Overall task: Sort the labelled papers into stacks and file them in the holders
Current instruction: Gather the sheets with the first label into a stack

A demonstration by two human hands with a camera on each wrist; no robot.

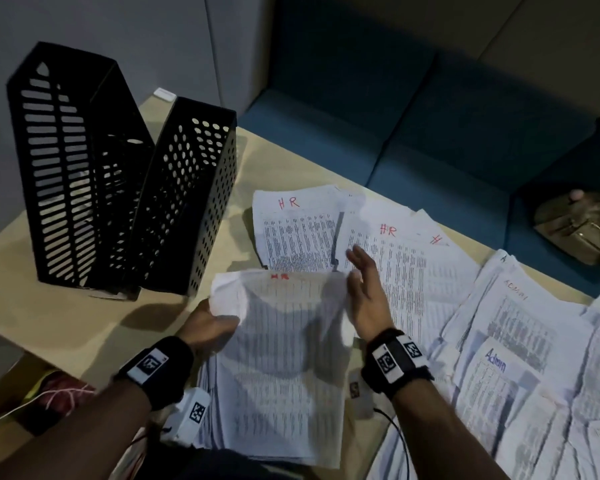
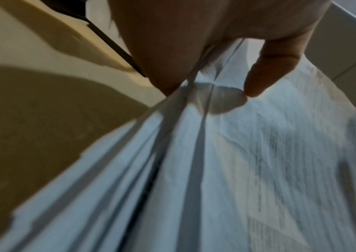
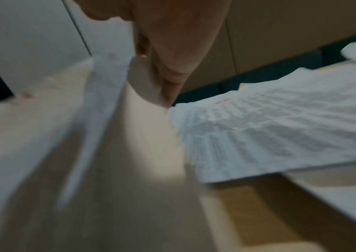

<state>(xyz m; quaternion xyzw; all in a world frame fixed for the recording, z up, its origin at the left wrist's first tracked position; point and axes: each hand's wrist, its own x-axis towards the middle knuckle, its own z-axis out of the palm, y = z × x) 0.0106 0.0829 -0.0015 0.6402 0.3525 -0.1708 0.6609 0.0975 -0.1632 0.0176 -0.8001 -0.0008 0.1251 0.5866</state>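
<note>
Hidden or unclear: both wrist views are blurred. My left fingers lie under the sheaf, so only my thumb (image 2: pixel 265 75) shows, pressed on its top sheet. Fine print on every page is illegible. The near edge of the table (image 1: pixel 84 327) and the rightmost papers are cut off by the frame.

Count: two black holders stand upright, touching, at far left: a slotted holder (image 1: pixel 66 161) and a perforated holder (image 1: pixel 187 202). Two hands. Loose sheets are too overlapped to count.

My left hand (image 1: pixel 205 323) pinches the left edge of the HR sheaf (image 1: pixel 284 358), raised above a stack of papers at the near table edge. My right hand (image 1: pixel 368 292) is flat-fingered and relaxed, its side against the sheaf's right edge, grasping nothing.

Writing: "HR" in red on the sheaf's top margin; "HR" in red on two sheets of the HR spread (image 1: pixel 395 265) beyond my hands, plus one partly covered red mark. The Admin pile (image 1: pixel 520 323) at right reads "ADMIN" faintly and "Admin" in blue.

An olive bag (image 1: pixel 582 226) rests on the blue seat (image 1: pixel 447 150).
</note>
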